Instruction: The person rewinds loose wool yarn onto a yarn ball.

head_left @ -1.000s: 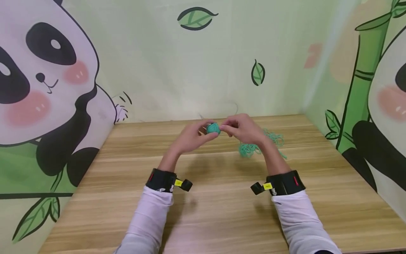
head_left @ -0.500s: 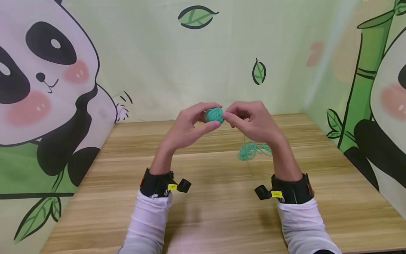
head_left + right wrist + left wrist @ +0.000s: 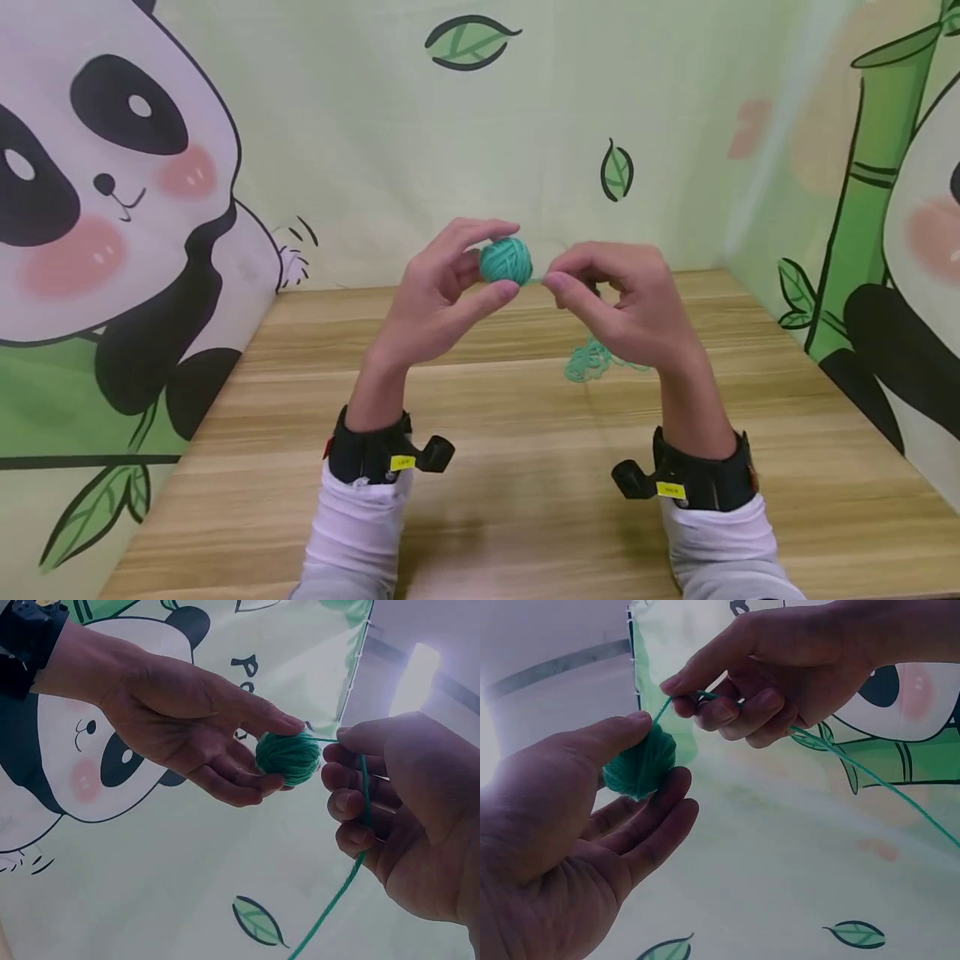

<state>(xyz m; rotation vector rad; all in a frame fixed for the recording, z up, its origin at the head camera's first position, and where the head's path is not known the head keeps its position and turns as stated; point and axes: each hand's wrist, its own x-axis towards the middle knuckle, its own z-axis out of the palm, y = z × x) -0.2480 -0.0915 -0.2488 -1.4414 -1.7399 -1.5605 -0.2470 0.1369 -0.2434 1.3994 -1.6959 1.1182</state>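
Observation:
A small ball of teal yarn (image 3: 506, 261) is held up above the table between the thumb and fingers of my left hand (image 3: 442, 287). My right hand (image 3: 626, 296) is just to its right and pinches the yarn strand (image 3: 324, 739) between thumb and forefinger. A short taut length runs from the ball to that pinch. From there the strand passes across the curled fingers of the right hand, as the right wrist view shows, and hangs down. On the table below the right hand lies a loose tangle of the same yarn (image 3: 588, 360), partly hidden behind the hand and forearm.
The wooden table (image 3: 517, 433) reaches back to a cloth backdrop (image 3: 375, 150) printed with pandas, leaves and bamboo. Black straps with small cameras sit on both wrists, the left camera (image 3: 435, 454) and right camera (image 3: 633, 479) pointing inward.
Both hands have risen with the yarn ball and come closer to the head camera. The right hand has drawn away to the right, so a short strand now shows between it and the ball.

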